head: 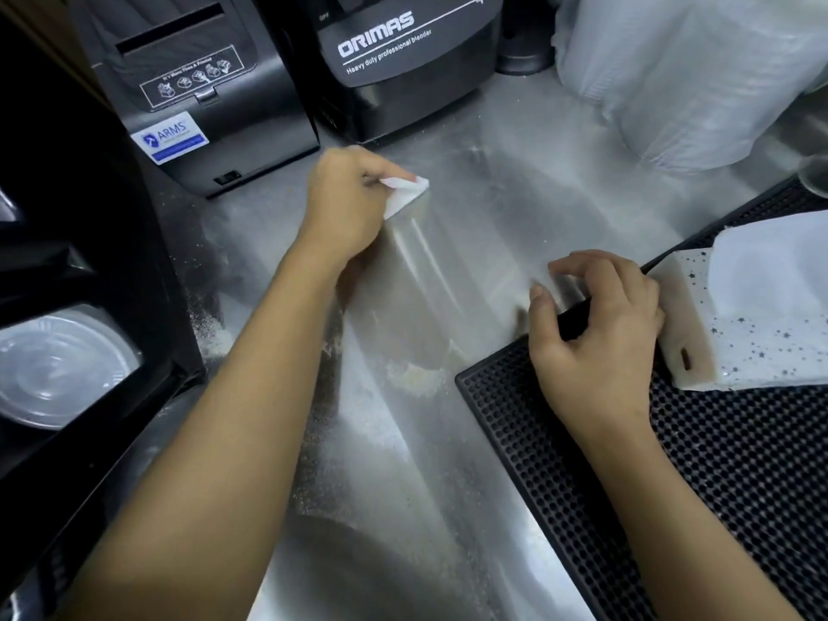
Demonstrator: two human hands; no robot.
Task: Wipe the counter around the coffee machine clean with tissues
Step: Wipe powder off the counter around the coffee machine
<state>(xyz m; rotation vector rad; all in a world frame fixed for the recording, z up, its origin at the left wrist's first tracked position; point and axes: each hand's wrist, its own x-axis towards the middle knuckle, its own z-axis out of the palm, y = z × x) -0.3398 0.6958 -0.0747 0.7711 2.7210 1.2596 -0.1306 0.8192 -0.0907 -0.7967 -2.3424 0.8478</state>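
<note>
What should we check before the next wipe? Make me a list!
1. Folded white tissue pinched in the left hand: ok.
2. Tissue pressed on the shiny steel counter: ok.
3. Counter clean: not ok; a pale crumb pile lies beside the black dimpled rubber mat.
4. Right hand gripping the mat's corner: cannot tell; its fingers curl over it.
5. Spare tissues ready in the white starry tissue box on the mat: ok.
</note>
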